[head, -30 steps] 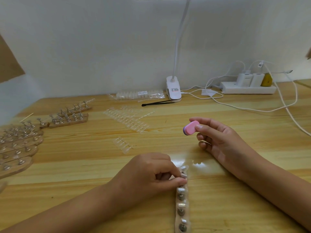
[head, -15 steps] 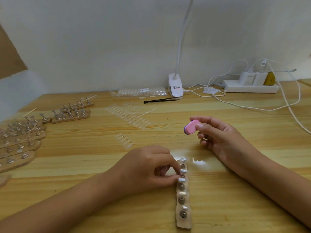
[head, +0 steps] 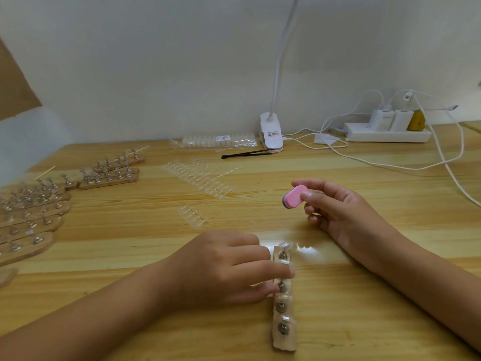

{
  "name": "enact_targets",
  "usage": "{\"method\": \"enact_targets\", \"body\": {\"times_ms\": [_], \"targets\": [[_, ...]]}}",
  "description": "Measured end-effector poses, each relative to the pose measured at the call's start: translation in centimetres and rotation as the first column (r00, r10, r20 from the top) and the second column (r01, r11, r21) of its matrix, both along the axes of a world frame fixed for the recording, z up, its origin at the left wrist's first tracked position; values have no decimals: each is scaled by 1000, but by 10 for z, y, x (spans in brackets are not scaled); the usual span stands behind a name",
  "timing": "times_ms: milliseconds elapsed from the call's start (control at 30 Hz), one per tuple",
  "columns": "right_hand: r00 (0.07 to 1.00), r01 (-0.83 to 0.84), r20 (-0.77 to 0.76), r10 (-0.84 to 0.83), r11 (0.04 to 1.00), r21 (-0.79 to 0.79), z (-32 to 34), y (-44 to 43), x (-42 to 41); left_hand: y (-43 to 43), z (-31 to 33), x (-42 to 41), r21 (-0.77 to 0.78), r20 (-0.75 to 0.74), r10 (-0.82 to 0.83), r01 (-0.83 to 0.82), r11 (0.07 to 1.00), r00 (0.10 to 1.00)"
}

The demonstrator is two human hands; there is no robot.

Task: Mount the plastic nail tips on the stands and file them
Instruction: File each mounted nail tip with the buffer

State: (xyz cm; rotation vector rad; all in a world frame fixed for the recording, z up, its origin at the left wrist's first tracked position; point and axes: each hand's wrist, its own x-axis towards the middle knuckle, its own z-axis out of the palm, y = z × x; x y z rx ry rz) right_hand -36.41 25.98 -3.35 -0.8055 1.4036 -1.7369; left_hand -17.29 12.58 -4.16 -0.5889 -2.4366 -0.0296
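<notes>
Stand strip (head: 283, 334): nearest; clear nail tips (head: 284, 247) appear seated on its stands.
Left hand (head: 223, 267): thumb and forefinger pinch at a middle stand of the strip.
Right hand (head: 338, 212): beyond the strip's far end, raised — grips the pink file block (head: 295, 196), clear of any tip.
Loose tips (head: 200, 178): farther, left of the strip, unmounted.
Progress: mounting here looks nearly done — filing seemingly remains.

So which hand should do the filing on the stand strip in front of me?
Right. The right hand pinches the pink file, raised just beyond the stand strip; the left hand grips that strip, probably steadying it.
</notes>
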Motion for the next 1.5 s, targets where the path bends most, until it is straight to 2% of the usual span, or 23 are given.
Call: {"method": "enact_targets", "body": {"times_ms": [167,233,333,400,433,467,533,567,633,700,733,867,1033,1133,1267,1400,1500], "targets": [[1000,-10,-1,10,1000,-5,-1,0,-1,2,0,1,-2,-7,-34,34,999,999],[1000,-10,-3,10,1000,-5,-1,0,-1,3,1,0,43,-44,-36,38,998,998],[1000,-2,0,2,1000,1,-1,-1,-1,1,2,2,225,-94,-27,48,973,995],[1000,-2,8,2,1000,-1,-1,-1,0,0,4,2,472,-64,10,21,882,998],[1000,-3,12,3,1000,-4,-1,0,0,0,6,2,624,-13,38,-22,781,999],[1000,-3,14,3,1000,-5,-1,0,0,0,8,1,771,59,51,-78,632,997],[1000,-4,16,4,1000,-4,-1,0,-1,1,11,-3,946,182,18,-180,271,983],[1000,-5,24,5,1000,-5,0,0,-1,1,12,-6,969,220,-11,-217,122,975],[997,-2,75,3,1000,-10,1,-1,-2,0,12,-11,957,256,-98,-266,-114,962],[990,11,140,-8,1000,-22,2,-2,-4,1,11,-15,914,243,-191,-290,-285,951],[987,18,161,-14,999,-26,2,-2,-5,1,11,-17,896,234,-225,-300,-327,946],[987,4,163,2,999,-33,3,-1,-3,0,9,-18,870,194,-315,-311,-382,929],[990,-61,121,68,996,-60,4,2,-1,-2,9,-20,848,190,-328,-324,-421,925],[989,-115,88,122,991,-73,4,2,1,0,10,-19,855,197,-342,-332,-398,919],[984,-169,38,172,983,-72,4,3,4,3,10,-18,879,230,-363,-353,-322,903],[980,-197,-1,198,974,-111,7,6,7,1,9,-18,879,245,-364,-364,-308,899],[961,-265,-105,256,961,-84,8,10,10,1,9,-19,880,247,-381,-370,-297,891]]}}
